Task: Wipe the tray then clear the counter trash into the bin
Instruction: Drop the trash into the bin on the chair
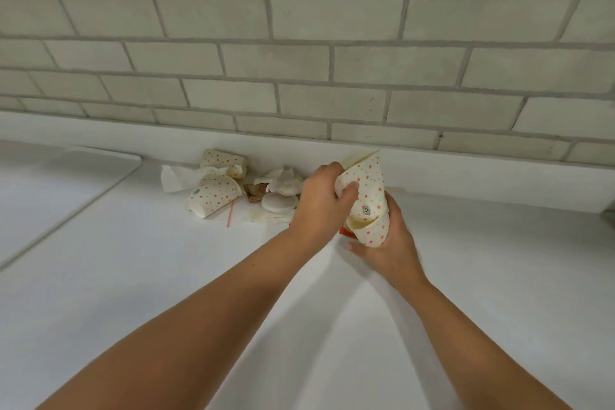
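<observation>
My left hand (pixel 319 200) grips a flattened paper cup with orange dots (pixel 367 183) by its upper part. That cup is pushed into a second dotted cup (pixel 374 233), which my right hand (pixel 396 243) holds from below and behind. A bit of orange packaging (pixel 346 232) shows under the cups. To the left on the white counter (pixel 166 276) lies a pile of trash: a squashed dotted cup (pixel 213 196), another crushed dotted cup (pixel 224 161) against the wall, crumpled napkins (pixel 179 178), a round white lid (pixel 279 201), a small brown wrapper (pixel 256 191) and a thin orange straw (pixel 229 215).
A white tray (pixel 66 183) with rounded corners lies at the far left of the counter. A grey brick-tile wall (pixel 299 60) rises right behind the trash above a low white upstand. No bin is in view.
</observation>
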`<state>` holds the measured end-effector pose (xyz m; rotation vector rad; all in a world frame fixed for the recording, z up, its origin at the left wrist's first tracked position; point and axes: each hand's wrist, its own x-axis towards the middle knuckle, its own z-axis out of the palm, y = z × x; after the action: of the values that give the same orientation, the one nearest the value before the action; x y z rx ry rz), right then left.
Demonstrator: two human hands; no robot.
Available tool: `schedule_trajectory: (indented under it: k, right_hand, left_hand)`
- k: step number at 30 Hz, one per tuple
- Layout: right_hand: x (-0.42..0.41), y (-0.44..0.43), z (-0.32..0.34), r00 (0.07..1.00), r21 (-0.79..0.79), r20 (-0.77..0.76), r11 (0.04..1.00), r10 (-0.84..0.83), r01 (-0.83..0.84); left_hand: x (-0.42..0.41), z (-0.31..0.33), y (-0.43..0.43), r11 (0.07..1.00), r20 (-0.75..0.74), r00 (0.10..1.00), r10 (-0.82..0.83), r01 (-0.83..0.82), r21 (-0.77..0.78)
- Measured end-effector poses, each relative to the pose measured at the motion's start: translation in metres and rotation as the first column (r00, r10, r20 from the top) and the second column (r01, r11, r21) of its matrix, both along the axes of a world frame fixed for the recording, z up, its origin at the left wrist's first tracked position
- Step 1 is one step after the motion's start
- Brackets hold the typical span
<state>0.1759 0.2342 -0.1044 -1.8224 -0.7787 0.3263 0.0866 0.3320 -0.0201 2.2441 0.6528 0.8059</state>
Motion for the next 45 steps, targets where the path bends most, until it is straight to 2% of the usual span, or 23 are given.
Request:
schedule_trajectory:
  k: [3,7,10,13,15,20,26,31,35,39,45]
  right_hand:
    - [-0.014,0.012,0.002,0.993,-0.027,0.115,0.999,-0.018,0.021]
    - [-0.043,0.032,0.014,0.968,-0.077,0.247,0.997,0.038,-0.019]
    - [-0.07,0.045,0.021,0.952,-0.11,0.277,0.989,0.128,-0.101]
    - [-0.105,0.055,0.03,0.927,-0.156,0.274,0.963,0.257,-0.221]
    - [-0.13,0.061,0.037,0.898,-0.185,0.256,0.93,0.358,-0.318]
    - [-0.207,0.08,0.054,0.804,-0.201,0.19,0.824,0.563,-0.529]
    - [-0.326,0.094,0.065,0.628,-0.136,0.16,0.647,0.761,-0.75]
    - [-0.424,0.087,0.057,0.469,-0.142,0.138,0.486,0.872,-0.862]
    - [-0.475,0.075,0.039,0.38,-0.151,0.14,0.399,0.914,-0.904]
    - [-0.512,0.063,0.013,0.264,-0.261,0.168,0.301,0.95,-0.917]
    - [-0.553,0.045,-0.038,0.082,-0.449,0.079,0.109,0.994,-0.887]
  left_hand:
    - [-0.015,0.0,0.002,0.999,-0.08,0.997,0.024,-0.026,-0.02]
    - [-0.045,-0.002,0.01,0.995,-0.225,0.972,0.073,-0.087,-0.051]
    - [-0.079,0.003,0.018,0.983,-0.235,0.964,0.123,-0.151,-0.106]
    - [-0.126,0.015,0.022,0.947,-0.212,0.969,0.128,-0.183,-0.264]
    - [-0.16,0.021,0.024,0.917,-0.224,0.964,0.144,-0.215,-0.336]
    - [-0.257,0.031,0.033,0.858,-0.25,0.941,0.227,-0.314,-0.406]
    - [-0.394,0.036,0.024,0.777,-0.234,0.898,0.374,-0.441,-0.449]
    - [-0.503,0.023,-0.001,0.696,-0.281,0.798,0.533,-0.603,-0.389]
    - [-0.556,0.002,-0.026,0.685,-0.375,0.762,0.528,-0.643,-0.342]
    - [-0.592,-0.03,-0.048,0.662,-0.536,0.651,0.537,-0.719,-0.21]
    - [-0.633,-0.091,-0.079,0.671,-0.767,0.463,0.445,-0.74,-0.057]
